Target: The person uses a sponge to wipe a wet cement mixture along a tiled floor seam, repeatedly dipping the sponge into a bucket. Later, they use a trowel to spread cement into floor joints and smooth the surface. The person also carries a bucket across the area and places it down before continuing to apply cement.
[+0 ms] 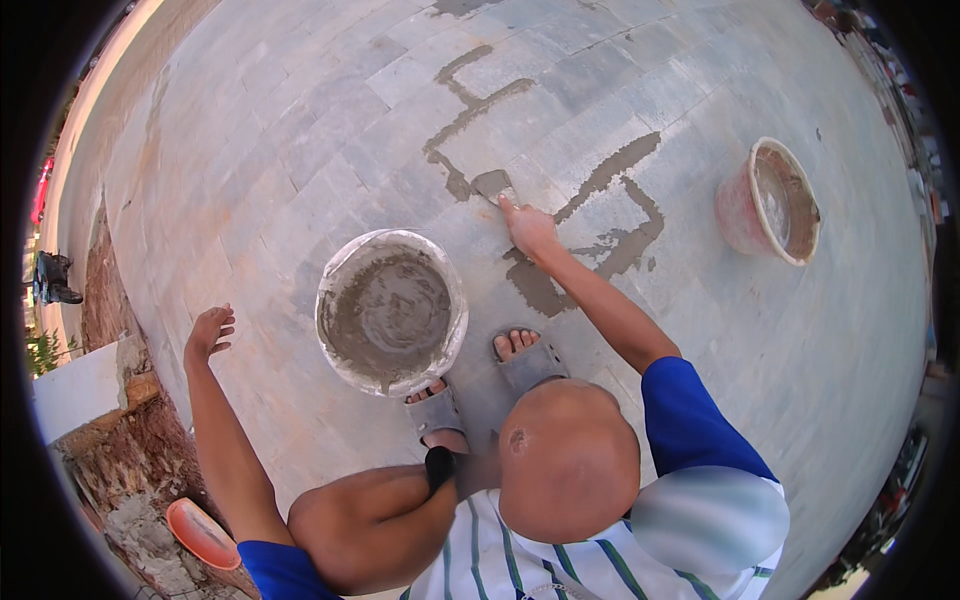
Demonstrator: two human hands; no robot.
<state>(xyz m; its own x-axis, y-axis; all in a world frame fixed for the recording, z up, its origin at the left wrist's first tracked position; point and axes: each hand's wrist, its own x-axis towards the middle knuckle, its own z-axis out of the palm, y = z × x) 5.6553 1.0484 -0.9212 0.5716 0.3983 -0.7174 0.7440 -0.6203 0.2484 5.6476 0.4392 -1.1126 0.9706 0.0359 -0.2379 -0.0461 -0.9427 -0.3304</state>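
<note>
Head view, looking down on a person squatting on a paved floor (300, 130) of grey slabs.

Item: right hand (528, 228), at about 12 o'clock from the squatting figure, closed round a small trowel (493, 184) whose blade lies on a wet mortar line (470, 110) in a joint.

Item: left hand (208, 332), at 9 o'clock, fingers spread wide, holding nothing, raised clear of the floor.

Item: mortar bucket (392, 310), just before the sandalled feet (530, 358), at 11 o'clock, half full of grey mix.

Item: second bucket (768, 202), reddish, at 2 o'clock, well apart.

Item: orange dish (202, 533), at 8 o'clock on rubble.

Handling note, as a judgement: keep the blade flat and follow the joint, pressing mix in without smearing over slab faces; the dark patches near 1 o'clock suggest overspill to scrape back.
</note>
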